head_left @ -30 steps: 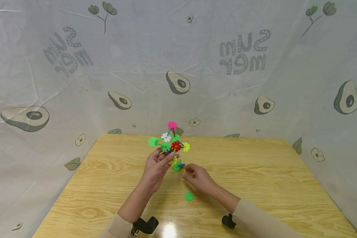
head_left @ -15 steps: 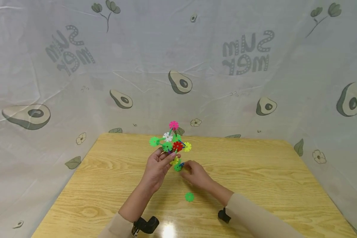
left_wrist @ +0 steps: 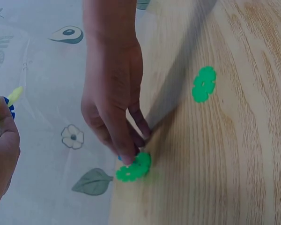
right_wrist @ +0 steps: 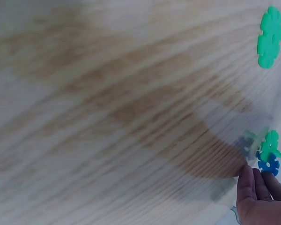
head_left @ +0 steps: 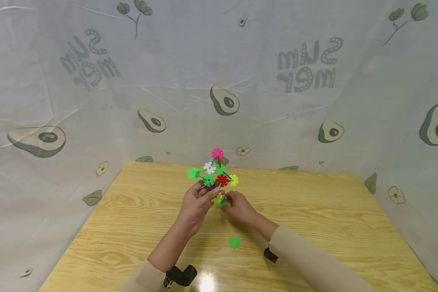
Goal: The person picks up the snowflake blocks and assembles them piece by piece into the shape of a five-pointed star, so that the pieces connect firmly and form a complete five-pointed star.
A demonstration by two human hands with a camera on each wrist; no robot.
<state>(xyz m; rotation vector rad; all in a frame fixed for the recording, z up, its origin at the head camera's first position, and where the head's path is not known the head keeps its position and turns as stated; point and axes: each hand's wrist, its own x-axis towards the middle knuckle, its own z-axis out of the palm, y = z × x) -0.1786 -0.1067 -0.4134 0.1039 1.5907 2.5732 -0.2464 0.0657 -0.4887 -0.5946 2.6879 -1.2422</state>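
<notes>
My left hand (head_left: 197,205) holds up a structure of interlocking notched plastic discs: pink (head_left: 217,153), white (head_left: 209,168), red (head_left: 222,180), yellow and several green. In the left wrist view, part of that hand (left_wrist: 2,159) shows at the left edge by yellow and blue pieces. My right hand (head_left: 241,207) is just right of and below it, its fingertips pinching a small cluster of joined green discs (left_wrist: 133,168). In the right wrist view the cluster's blue disc (right_wrist: 269,165) sits at the fingertips. Fingers partly hide the cluster in the head view.
A loose green disc (head_left: 234,242) lies flat on the wooden table (head_left: 314,211), nearer the body than the hands. A printed grey-white cloth (head_left: 270,121) stands behind the table and along both sides.
My right hand has moved left and slightly up, from beside the green and blue cluster to pinching it. The left hand keeps its hold on the structure. The head view has shifted slightly.
</notes>
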